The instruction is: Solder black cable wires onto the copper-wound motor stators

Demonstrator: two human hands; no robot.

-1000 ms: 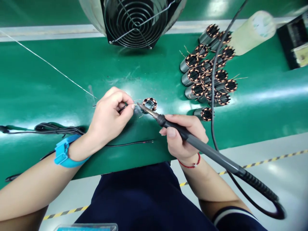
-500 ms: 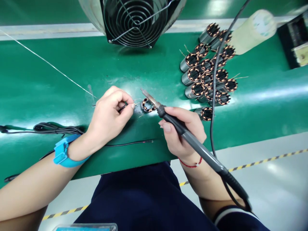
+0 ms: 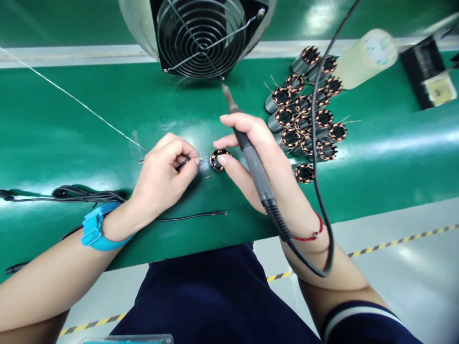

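Note:
A small stator (image 3: 217, 159) with copper windings stands on the green belt (image 3: 71, 129) between my hands. My left hand (image 3: 163, 174) is closed in a pinch on a thin dark wire just left of the stator. My right hand (image 3: 256, 157) grips a soldering iron (image 3: 251, 153) with its tip raised and pointing away toward the fan. One finger of that hand touches the stator's right edge.
Several more stators (image 3: 304, 114) lie heaped to the right, next to a pale cylinder (image 3: 366, 57). A black fan (image 3: 202, 36) stands at the back. A thin solder wire (image 3: 71, 98) crosses the belt from the left. Black cables (image 3: 82, 193) lie near my left wrist.
My right hand swung the soldering iron's tip off the stator and up toward the fan, then moved left until a finger reached the stator. My left hand stayed put.

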